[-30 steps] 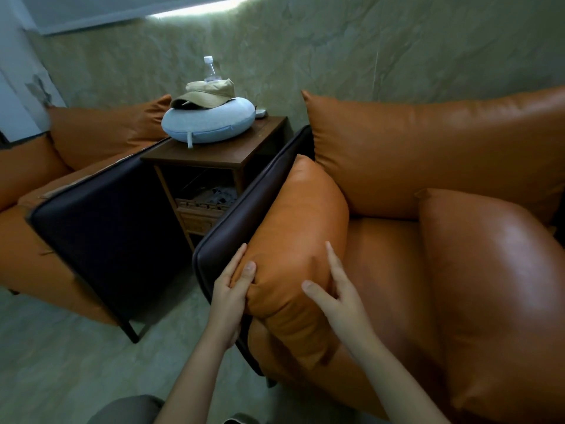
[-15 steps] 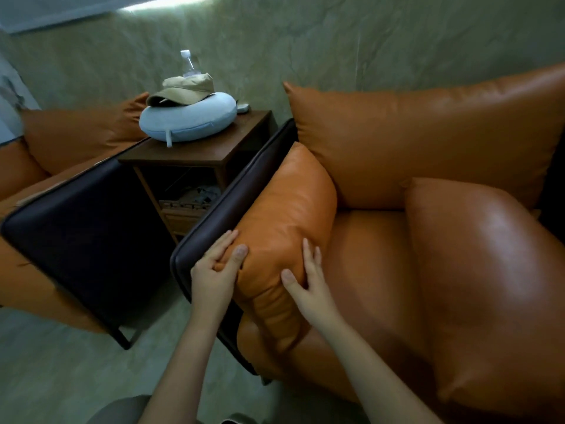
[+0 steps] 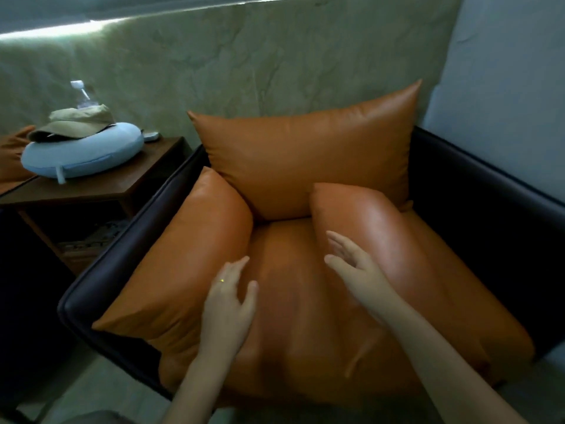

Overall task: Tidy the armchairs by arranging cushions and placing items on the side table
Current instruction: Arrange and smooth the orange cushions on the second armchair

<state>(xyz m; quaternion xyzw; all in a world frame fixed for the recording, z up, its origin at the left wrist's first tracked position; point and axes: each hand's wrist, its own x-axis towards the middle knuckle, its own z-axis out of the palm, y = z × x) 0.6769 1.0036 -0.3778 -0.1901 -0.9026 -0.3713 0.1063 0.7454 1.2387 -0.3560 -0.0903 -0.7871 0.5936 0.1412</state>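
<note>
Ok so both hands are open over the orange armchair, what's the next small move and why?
Probably bring the right hand onto the right side cushion and straighten it: it slants across the seat, while the left side cushion already sits against the arm.

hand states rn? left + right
Left hand: open, holding nothing, beside the left side cushion.
Right hand: open, holding nothing, near the right side cushion.
</note>
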